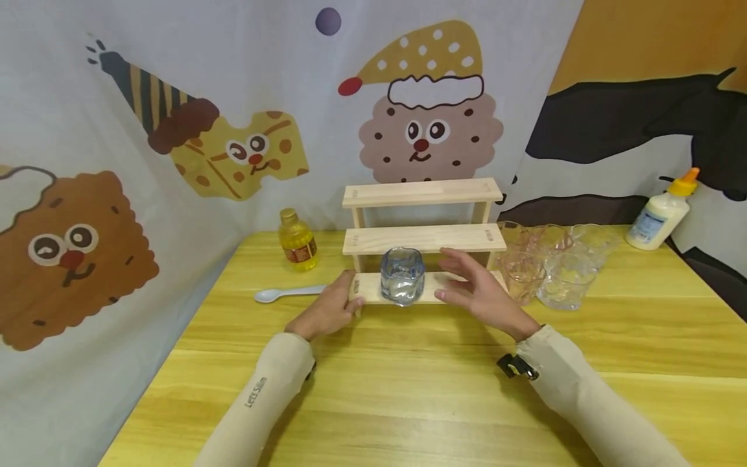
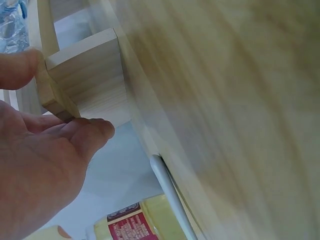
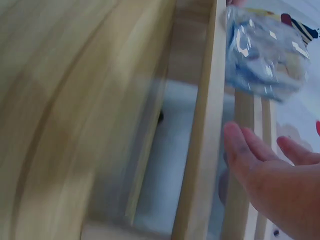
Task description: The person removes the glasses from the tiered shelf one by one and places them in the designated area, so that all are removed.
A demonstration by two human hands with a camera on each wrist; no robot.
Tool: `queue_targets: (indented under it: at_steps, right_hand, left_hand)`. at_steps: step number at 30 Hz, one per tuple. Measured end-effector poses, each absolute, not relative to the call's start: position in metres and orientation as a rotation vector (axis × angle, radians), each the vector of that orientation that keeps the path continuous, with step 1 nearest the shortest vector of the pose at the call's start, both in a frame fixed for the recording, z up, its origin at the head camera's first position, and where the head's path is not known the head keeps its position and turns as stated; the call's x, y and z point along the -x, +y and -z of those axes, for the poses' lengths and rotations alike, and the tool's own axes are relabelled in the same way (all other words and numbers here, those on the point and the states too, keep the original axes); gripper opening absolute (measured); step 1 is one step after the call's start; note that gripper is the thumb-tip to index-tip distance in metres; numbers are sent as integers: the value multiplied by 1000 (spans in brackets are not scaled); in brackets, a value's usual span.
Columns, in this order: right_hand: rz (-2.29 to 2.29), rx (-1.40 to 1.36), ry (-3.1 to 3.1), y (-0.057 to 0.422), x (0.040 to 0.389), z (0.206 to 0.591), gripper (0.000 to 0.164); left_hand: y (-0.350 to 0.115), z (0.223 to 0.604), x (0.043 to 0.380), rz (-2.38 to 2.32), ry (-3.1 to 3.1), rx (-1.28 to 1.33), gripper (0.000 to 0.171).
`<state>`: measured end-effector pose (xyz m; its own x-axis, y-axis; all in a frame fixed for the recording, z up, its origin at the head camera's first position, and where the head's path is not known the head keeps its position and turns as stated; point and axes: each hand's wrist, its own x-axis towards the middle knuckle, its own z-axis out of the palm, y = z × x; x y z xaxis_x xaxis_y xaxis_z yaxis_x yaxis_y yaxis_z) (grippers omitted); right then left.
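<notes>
A three-tier wooden rack (image 1: 424,237) stands on the table, and a bluish clear glass (image 1: 403,275) sits upright on its lowest step. My left hand (image 1: 329,301) grips the left end of that step; in the left wrist view the thumb lies on top and the fingers curl under the board (image 2: 60,102). To the right of the glass, my right hand (image 1: 475,288) is spread over the same step, holding nothing. The right wrist view shows a gap between its fingers (image 3: 237,142) and the glass (image 3: 267,55).
Several clear and pinkish glasses (image 1: 566,279) stand right of the rack. A white glue bottle (image 1: 656,217) with an orange tip is farther right. On the left are a bottle of yellow liquid (image 1: 297,243) and a pale spoon (image 1: 286,294). A printed cloth (image 1: 327,130) hangs behind.
</notes>
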<state>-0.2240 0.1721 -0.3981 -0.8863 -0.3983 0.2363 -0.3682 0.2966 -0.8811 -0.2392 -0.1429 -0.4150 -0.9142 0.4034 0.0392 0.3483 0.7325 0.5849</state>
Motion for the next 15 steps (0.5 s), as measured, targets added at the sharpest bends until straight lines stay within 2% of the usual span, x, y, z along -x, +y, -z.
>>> queue_targets:
  at_steps: [5,15]
  right_hand:
    - [1727,736,2460,144,231,398,86]
    - [1713,675,2514,113,238,395,90]
  left_hand:
    - [-144,413,239,-918,2825,-589,67]
    - [-147,413,239,-924,2822,-582,67]
